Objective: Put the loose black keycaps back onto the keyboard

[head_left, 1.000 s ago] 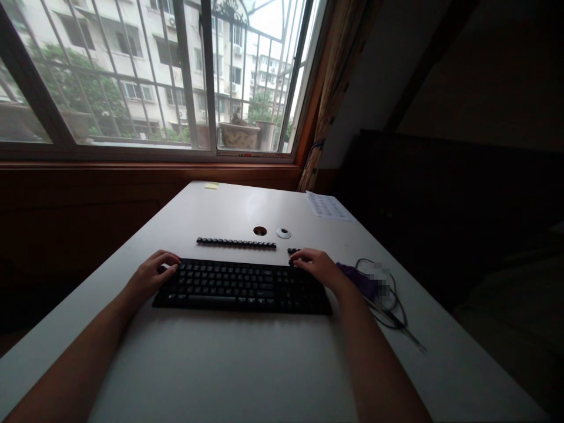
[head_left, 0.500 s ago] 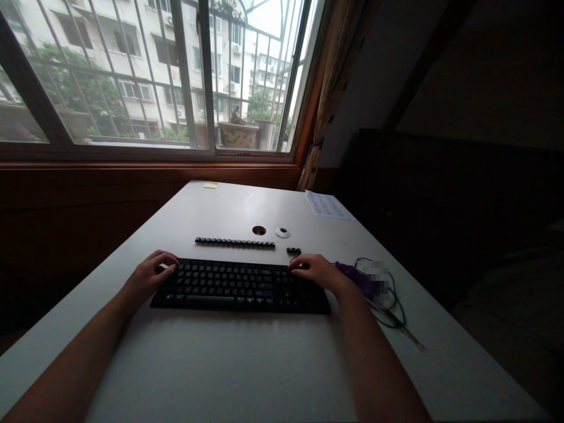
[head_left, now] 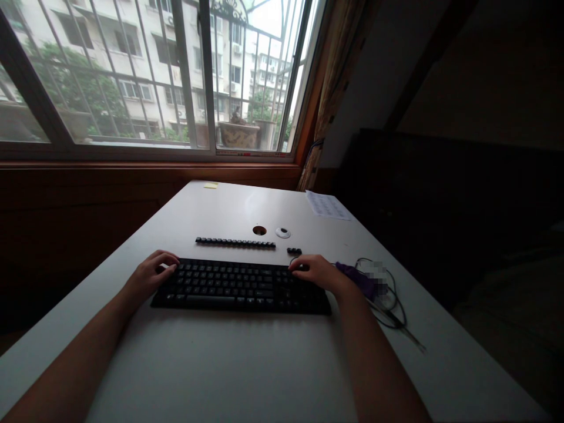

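Right hand [head_left: 315, 270], left hand [head_left: 152, 275] at keyboard [head_left: 220, 285], grips unclear, short key row [head_left: 294, 251] newly uncovered

On the white desk [head_left: 220, 358], our left hand [head_left: 152, 272] touches the keyboard [head_left: 224, 285] at its far left corner; our right hand [head_left: 318, 271] is over its right part. Just beyond, we see a long key strip [head_left: 235, 242] and a short key strip [head_left: 294, 251].

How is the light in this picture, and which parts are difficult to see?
Head view: daylight from the window leaves soft glare on the far part of the desk; head view: the black keyboard is too dark to read clearly; head view: the room's right side is nearly black.
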Demonstrator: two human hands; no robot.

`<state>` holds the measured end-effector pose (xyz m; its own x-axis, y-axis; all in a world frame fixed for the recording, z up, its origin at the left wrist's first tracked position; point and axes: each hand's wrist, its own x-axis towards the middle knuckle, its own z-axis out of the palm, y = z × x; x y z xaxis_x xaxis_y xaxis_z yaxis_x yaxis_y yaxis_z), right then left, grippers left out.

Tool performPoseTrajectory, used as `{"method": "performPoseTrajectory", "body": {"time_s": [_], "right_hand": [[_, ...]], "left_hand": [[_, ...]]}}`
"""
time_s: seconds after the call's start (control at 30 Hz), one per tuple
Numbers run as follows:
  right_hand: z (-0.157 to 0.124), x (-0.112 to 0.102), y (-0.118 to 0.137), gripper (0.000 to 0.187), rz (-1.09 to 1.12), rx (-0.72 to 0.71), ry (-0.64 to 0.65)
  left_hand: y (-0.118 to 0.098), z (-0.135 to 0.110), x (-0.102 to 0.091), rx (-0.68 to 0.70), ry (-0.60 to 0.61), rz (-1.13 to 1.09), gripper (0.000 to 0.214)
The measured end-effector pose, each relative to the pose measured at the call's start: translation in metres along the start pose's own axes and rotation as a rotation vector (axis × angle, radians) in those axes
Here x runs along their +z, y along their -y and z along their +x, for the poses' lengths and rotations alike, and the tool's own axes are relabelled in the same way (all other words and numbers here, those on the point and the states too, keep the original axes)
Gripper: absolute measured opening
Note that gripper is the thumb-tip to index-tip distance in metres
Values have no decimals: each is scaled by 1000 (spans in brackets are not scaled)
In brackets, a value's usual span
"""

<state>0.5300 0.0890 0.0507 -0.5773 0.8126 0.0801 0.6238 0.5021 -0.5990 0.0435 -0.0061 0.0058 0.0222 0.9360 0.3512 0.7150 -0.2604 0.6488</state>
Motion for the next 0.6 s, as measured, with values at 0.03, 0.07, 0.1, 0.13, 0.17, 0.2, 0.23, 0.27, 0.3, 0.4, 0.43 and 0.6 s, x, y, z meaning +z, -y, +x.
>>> {"method": "performPoseTrajectory", "body": {"time_s": [0.03,0.07,0.1,0.13,0.17,0.2,0.23,0.27,0.3,0.4,0.43,0.6], "right_hand": [[0,0,0,18,-1,-1,1],[0,1,0,18,-1,0,0],[0,1,-1,18,-1,-2,-1],[1,1,-1,18,-4,-5,-2],[1,1,-1,18,-8,-9,-2],[1,1,-1,18,-13,-14,0],[1,1,-1,18,-17,-17,3],[1,1,-1,18,-22,-20,4],[1,1,-1,18,-26,-22,5],[1,1,0,18,-44,-26,0],[1,1,0,18,-52,-28,-1],[1,1,5,20,-85,-41,5]], "left_hand": [[1,0,0,1,2,2,28],[1,0,0,1,5,4,28],[2,0,0,2,8,6,28],[2,-1,0,2,12,8,27],[2,-1,0,3,13,11,27],[2,-1,-1,4,11,14,27],[2,-1,-1,4,9,16,27],[1,-1,-1,4,6,17,27],[1,0,0,4,5,14,27],[1,0,0,-4,9,-3,27],[1,0,0,-8,8,-9,27],[0,-1,0,-14,3,-18,28]]}}
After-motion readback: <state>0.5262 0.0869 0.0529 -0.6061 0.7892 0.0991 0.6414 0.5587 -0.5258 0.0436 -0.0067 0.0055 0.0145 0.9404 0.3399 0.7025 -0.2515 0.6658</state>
